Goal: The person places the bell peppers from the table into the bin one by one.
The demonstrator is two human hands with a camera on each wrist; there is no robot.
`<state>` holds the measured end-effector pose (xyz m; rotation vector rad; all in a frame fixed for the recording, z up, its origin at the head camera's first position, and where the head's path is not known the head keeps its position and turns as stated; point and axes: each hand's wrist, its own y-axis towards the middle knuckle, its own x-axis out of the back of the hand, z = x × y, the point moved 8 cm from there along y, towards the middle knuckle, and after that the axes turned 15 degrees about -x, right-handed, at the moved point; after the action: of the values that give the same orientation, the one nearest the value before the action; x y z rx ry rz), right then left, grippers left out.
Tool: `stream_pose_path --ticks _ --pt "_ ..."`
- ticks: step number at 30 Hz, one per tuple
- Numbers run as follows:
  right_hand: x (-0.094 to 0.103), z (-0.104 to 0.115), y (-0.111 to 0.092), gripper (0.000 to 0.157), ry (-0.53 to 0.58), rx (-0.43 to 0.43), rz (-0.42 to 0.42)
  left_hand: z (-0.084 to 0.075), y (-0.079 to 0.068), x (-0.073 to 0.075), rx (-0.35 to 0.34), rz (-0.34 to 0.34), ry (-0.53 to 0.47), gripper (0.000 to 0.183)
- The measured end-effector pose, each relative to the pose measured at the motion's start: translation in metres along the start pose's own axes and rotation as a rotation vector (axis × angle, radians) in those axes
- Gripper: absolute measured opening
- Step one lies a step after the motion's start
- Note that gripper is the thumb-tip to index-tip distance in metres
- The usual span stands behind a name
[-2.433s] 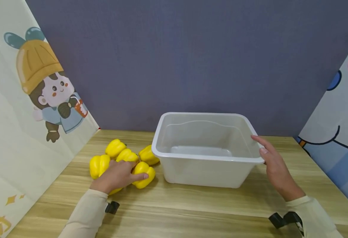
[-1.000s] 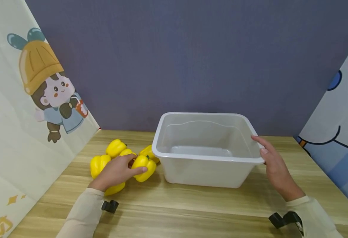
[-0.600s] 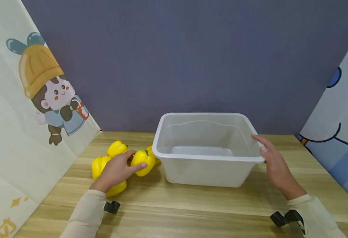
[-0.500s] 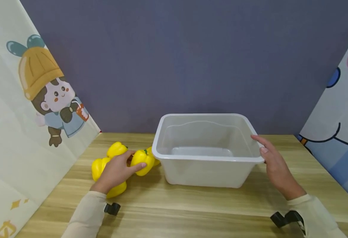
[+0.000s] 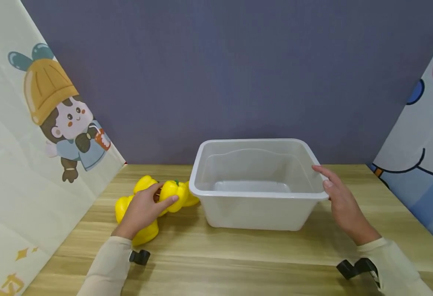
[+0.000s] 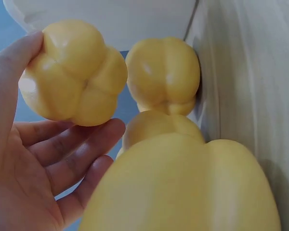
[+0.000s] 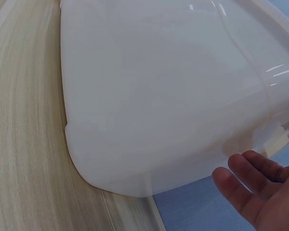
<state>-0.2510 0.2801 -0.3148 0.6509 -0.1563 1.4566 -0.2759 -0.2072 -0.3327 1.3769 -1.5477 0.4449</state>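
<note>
My left hand (image 5: 139, 213) holds a yellow bell pepper (image 5: 173, 194) between thumb and fingers, left of a white plastic bin (image 5: 253, 211). In the left wrist view, the lobed underside of this held pepper (image 6: 79, 74) faces the camera, raised off the table. Several more yellow bell peppers (image 5: 146, 234) lie around and beneath the left hand, partly covered by it. My right hand (image 5: 346, 211) grips the bin's right rim, thumb and index finger at the edge. Its other fingers (image 7: 253, 175) appear outside the bin wall in the right wrist view.
The bin's interior shows a bare floor. Underneath is a wood-grain table (image 5: 238, 263), with a dark grey panel (image 5: 216, 74) rising behind it. Printed cartoon sheets stand at the left (image 5: 2, 148) and right (image 5: 423, 156).
From among the other peppers, my left hand has lifted one yellow bell pepper upward and slightly left. The right hand stays at the bin's rim, and the bin has not moved.
</note>
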Motion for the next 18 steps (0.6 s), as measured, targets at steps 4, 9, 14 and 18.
stream_pose_path --ticks 4,9,14,18 --pt "0.001 0.001 0.003 0.046 0.010 0.001 0.006 -0.001 0.002 0.002 0.003 -0.016 -0.019 0.089" --pt "0.003 0.001 0.003 0.046 0.015 0.012 -0.004 -0.003 0.006 0.001 0.023 -0.016 -0.052 0.091" --pt "0.003 0.001 0.003 0.046 0.023 0.015 -0.011 -0.006 0.010 0.004 0.044 -0.036 -0.063 0.091" --pt "0.002 -0.001 0.003 0.045 0.014 0.006 -0.012 -0.006 0.013 0.005 0.058 -0.044 -0.062 0.092"
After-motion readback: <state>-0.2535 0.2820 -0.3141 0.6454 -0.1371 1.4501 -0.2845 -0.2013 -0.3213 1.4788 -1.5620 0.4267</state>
